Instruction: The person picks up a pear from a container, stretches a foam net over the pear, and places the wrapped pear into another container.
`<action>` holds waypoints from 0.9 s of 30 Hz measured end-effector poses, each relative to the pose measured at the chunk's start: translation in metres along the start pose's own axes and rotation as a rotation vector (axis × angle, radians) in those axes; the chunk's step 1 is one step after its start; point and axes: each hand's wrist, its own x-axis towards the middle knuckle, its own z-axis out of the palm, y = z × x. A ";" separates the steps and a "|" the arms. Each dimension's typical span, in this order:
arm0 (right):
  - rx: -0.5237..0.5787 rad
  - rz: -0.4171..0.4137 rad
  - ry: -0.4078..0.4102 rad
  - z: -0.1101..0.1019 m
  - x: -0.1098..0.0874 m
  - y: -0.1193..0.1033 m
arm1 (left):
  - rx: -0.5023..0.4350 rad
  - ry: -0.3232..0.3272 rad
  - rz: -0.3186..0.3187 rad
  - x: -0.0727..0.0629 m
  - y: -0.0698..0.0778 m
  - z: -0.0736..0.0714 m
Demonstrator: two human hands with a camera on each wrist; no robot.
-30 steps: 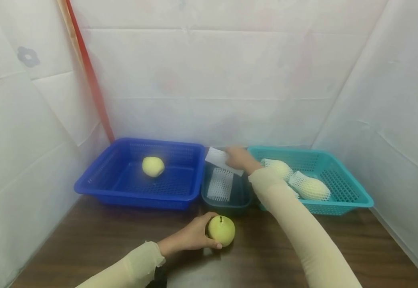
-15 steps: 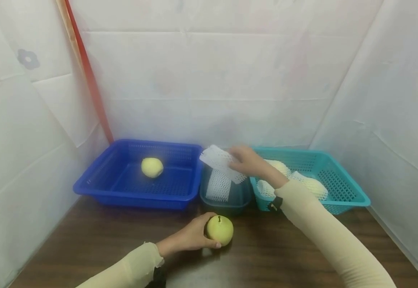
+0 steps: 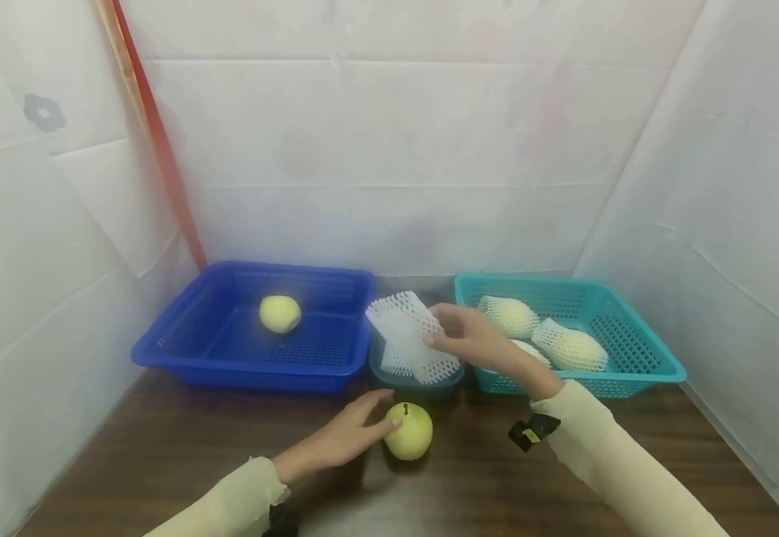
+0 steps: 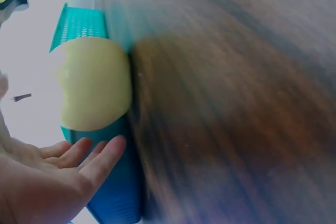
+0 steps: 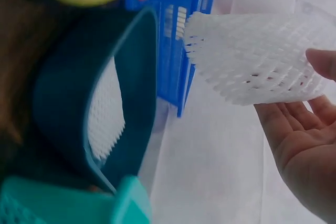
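Observation:
A yellow-green pear [image 3: 408, 432] stands stem-up on the wooden table. My left hand [image 3: 341, 436] is beside it with fingers loosely spread, thumb tip overlapping its left side. In the left wrist view the fingers [image 4: 102, 163] lie relaxed next to the pear [image 4: 97, 85]. My right hand [image 3: 479, 337] pinches a white foam net sleeve [image 3: 416, 335] between thumb and fingers, above a small dark teal bin [image 3: 423, 388]. The right wrist view shows the flattened sleeve [image 5: 252, 59] in the hand [image 5: 310, 140], and another foam net [image 5: 106, 111] inside the bin.
A blue basket [image 3: 255, 371] at left holds one pear [image 3: 279, 314]. At right, a turquoise basket [image 3: 637, 328] holds several pears in foam nets, among them a netted pear [image 3: 573, 348]. White sheeting [image 3: 389, 134] rises behind and at both sides.
My right hand has lifted the foam net sleeve from the bin and brought it nearer. My left hand has loosened from around the pear, its fingers now spread.

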 end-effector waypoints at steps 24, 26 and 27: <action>0.469 0.012 0.241 0.050 -0.020 -0.001 | -1.245 0.217 -0.210 0.019 0.033 -0.011; 0.463 -0.007 0.228 0.053 -0.020 0.001 | -1.284 0.203 -0.214 0.021 0.033 -0.011; 0.452 -0.020 0.219 0.055 -0.020 0.002 | -1.318 0.201 -0.221 0.021 0.033 -0.011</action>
